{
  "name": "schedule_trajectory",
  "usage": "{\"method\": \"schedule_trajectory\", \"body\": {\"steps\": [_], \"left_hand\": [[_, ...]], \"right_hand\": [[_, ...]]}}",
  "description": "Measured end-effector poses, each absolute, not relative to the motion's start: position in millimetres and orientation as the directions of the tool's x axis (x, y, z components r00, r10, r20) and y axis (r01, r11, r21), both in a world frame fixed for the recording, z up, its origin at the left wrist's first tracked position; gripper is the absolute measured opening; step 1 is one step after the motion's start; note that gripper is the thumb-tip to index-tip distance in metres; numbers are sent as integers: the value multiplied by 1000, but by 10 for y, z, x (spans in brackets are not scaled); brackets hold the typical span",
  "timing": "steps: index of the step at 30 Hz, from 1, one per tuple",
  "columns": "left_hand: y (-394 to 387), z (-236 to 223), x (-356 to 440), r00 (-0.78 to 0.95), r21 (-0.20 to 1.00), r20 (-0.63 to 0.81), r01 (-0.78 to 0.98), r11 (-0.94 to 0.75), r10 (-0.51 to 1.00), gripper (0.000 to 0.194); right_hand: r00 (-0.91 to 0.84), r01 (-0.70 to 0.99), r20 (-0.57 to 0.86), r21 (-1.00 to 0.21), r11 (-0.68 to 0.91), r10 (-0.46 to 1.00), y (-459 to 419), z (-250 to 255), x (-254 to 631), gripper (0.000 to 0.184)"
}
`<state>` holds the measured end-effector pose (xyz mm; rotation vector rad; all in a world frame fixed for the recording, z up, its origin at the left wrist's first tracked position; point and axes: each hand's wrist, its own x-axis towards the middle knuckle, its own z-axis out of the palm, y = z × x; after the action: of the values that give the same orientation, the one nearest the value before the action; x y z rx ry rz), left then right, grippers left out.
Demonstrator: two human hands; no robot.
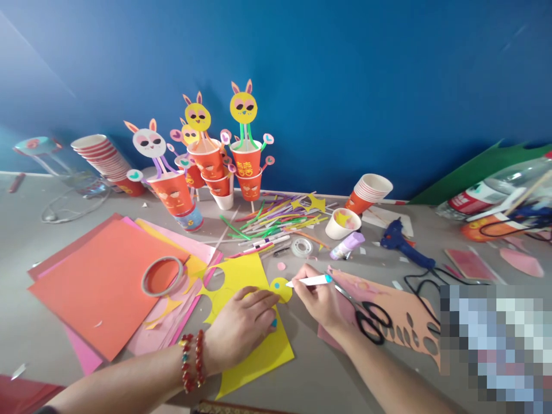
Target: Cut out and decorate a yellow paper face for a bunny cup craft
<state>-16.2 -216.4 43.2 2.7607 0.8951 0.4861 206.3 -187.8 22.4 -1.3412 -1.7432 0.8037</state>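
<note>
My right hand is closed around a white marker with a blue end, its tip at the edge of a small yellow paper circle. A blue dot sits on that circle. My left hand lies with fingers stretched over a yellow sheet, fingertips pressing the circle's left side. Round cut-outs notch the sheet's left edge. A small teal piece shows beside the left fingers; whether they grip it is hidden. Black-handled scissors rest right of my right hand, on peach paper with cut-outs.
Coloured sheets carry a tape roll at left. Behind stand rabbit-faced cup figures, pipe cleaners, a cup of scraps and a glue stick. A blue glue gun trails its cord at right.
</note>
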Motion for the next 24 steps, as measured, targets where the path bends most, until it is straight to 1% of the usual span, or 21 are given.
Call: {"method": "schedule_trajectory", "body": {"steps": [11, 18, 24], "left_hand": [[-2167, 412, -162, 756, 281, 263, 535, -797, 599, 11], [-2166, 414, -162, 765, 263, 242, 540, -799, 597, 11], [-2168, 420, -161, 765, 275, 239, 537, -797, 598, 11]], "right_hand": [[-146, 518, 205, -818, 252, 968, -1877, 242, 2061, 26], [-149, 511, 187, -826, 237, 971, -1876, 234, 2063, 24], [-153, 511, 183, -827, 236, 971, -1876, 234, 2059, 25]]}}
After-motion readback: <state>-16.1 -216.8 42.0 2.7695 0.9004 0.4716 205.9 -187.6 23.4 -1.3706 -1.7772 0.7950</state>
